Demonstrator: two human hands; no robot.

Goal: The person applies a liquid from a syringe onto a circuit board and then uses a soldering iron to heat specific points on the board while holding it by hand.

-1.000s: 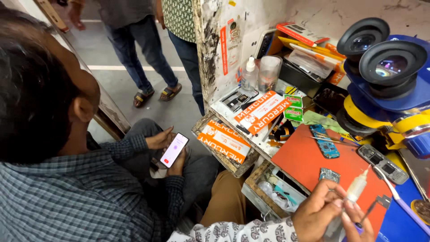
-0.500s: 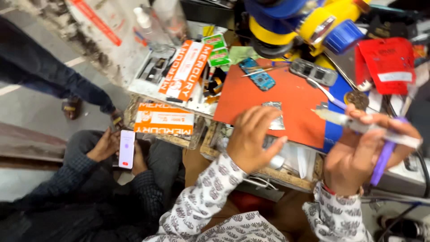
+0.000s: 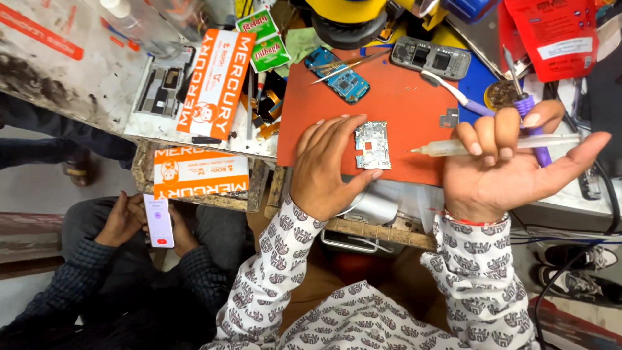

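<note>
My left hand rests on the orange work mat, its thumb and fingers holding a small silver circuit board flat against the mat. My right hand is raised just to the right of it. It grips a clear syringe with its fine tip pointing left toward the board, and a purple-handled tool sits between the same fingers.
A blue circuit board, tweezers and a grey phone frame lie on the mat's far side. Orange-and-white boxes sit at the left. A seated person holds a phone at lower left. A red packet stands at upper right.
The view has swung from the seated person down onto the workbench. My left hand has settled on the silver board, and my right hand has brought the syringe tip close to it.
</note>
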